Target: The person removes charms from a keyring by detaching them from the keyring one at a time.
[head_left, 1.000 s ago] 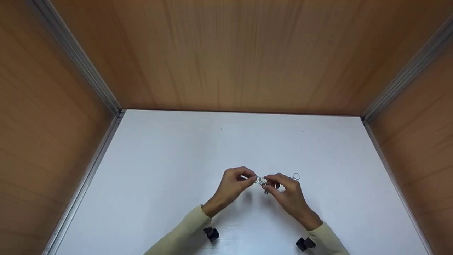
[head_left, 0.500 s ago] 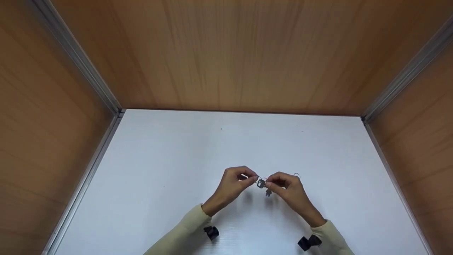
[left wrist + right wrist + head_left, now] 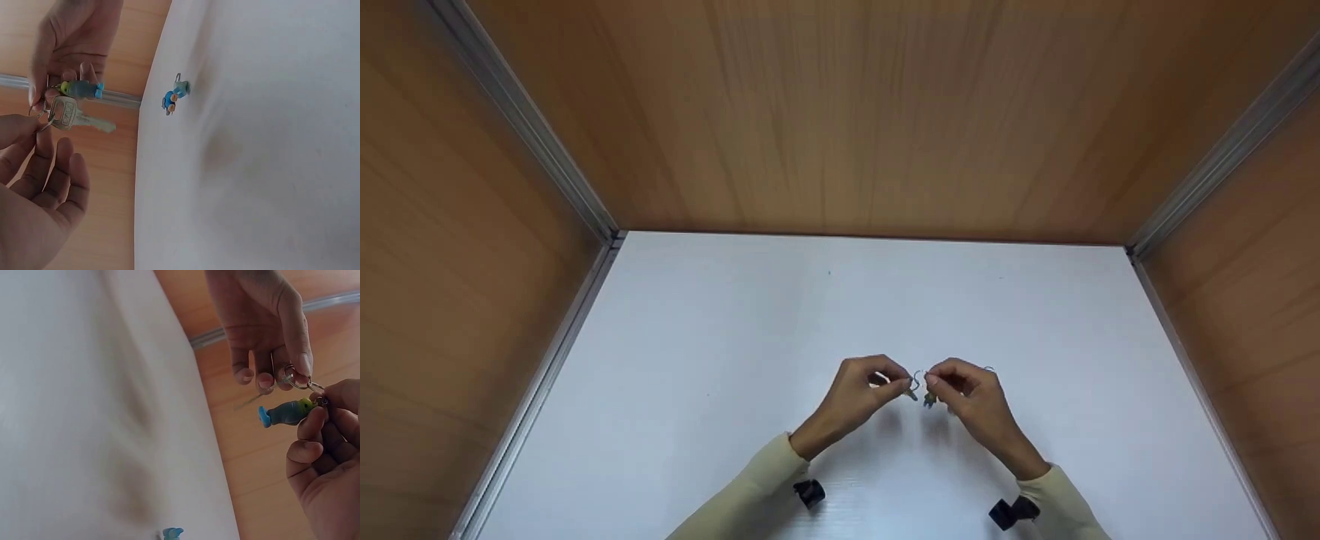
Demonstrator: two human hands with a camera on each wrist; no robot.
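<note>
Change: since a second before, the hands had drawn a little closer together above the table, and the key and charm hung lower between the fingertips; the small ring beside the right hand was now mostly hidden behind it.
Left hand (image 3: 864, 390): fingers curled, thumb and forefinger pinching the key ring (image 3: 297, 378), raised above the table.
Right hand (image 3: 969, 395): fingers curled, fingertips pinching the top of the charm where it joined the ring.
Key ring: held between both hands, just above the table's near middle, touching neither the table nor the walls.
Key (image 3: 72, 115): silver, hanging from the ring, its blade pointing away from the left palm.
Charm (image 3: 286, 412): a small blue figure with a yellow-green head, hanging from the same ring, just beside the key.
Second charm (image 3: 175, 94): a blue figure with orange spots, lying alone on the table, well apart from the hands.
Table (image 3: 720, 330): white, flat, with soft shadows under both hands.
Walls (image 3: 840, 112): wood-coloured panels on three sides, joined by grey metal strips.
Sleeves (image 3: 750, 487): pale cream, one on each forearm, each with a black camera mount at the wrist.
</note>
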